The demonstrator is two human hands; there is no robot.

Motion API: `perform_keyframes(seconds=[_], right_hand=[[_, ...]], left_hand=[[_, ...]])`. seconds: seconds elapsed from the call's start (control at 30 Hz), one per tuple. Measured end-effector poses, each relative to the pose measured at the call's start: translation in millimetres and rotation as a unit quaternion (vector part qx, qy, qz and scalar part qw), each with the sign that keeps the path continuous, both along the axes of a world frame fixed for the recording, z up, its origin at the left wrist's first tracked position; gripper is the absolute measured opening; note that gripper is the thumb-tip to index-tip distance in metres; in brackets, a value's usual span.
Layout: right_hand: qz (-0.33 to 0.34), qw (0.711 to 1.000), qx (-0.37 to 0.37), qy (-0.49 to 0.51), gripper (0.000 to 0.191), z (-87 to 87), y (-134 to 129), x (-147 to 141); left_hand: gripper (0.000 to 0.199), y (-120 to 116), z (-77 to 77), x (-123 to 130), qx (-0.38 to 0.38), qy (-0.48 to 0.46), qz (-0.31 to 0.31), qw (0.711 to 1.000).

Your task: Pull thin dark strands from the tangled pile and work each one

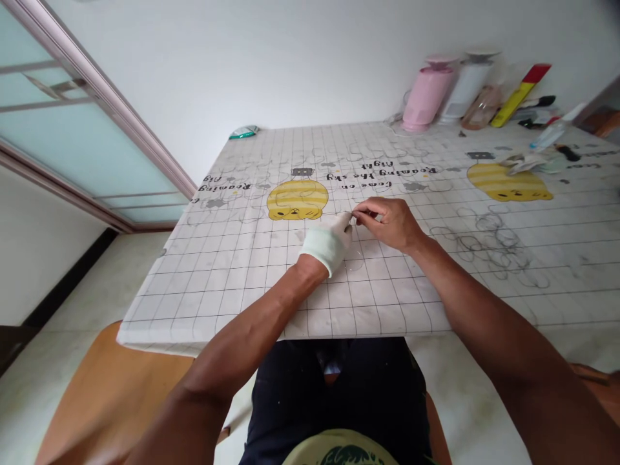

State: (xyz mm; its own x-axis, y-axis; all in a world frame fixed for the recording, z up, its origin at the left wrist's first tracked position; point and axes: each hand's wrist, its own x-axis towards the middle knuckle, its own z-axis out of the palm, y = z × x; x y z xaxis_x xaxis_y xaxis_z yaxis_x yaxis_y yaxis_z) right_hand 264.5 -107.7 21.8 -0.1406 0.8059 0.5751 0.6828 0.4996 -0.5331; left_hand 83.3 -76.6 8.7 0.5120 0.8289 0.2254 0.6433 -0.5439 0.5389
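Observation:
My left hand [334, 236], in a white glove with a pale green cuff, is closed, its fingertips pressed together over the table. Touching or nearly touching them are the pinched thumb and fingers of my bare right hand [387, 221]. Whatever lies between the fingertips is tiny and dark, too small to name. Just below the hands a faint looped strand [356, 266] shows against the cloth; I cannot tell if it runs into my fingers. To the right lies a loose tangle of thin dark curled strands [489, 245]. More such strands are scattered toward the back.
A checked tablecloth [232, 271] with yellow bear prints covers the table. At the back right stand a pink cylinder [429, 97], a white cylinder [464, 90], a yellow-and-red box [520, 97], and a clear bottle [552, 132]. A green packet [243, 132] lies at the back left corner.

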Motion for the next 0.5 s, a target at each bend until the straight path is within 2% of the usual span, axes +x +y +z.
perform_keyframes(seconds=[0.23,0.4,0.5], right_hand=[[0.017,1.0,-0.022,0.0,0.023,0.5,1,3],[0.005,0.996,-0.06,0.061,0.025,2.1,1,2],[-0.009,0.99,-0.071,0.122,0.024,5.5,1,4]], left_hand=[[0.029,-4,3.1,7,-0.009,0.048,0.016,0.999],[0.031,-8,9.3,11,-0.01,0.004,0.027,1.0],[0.027,-7,14.9,11,-0.058,-0.044,0.054,0.996]])
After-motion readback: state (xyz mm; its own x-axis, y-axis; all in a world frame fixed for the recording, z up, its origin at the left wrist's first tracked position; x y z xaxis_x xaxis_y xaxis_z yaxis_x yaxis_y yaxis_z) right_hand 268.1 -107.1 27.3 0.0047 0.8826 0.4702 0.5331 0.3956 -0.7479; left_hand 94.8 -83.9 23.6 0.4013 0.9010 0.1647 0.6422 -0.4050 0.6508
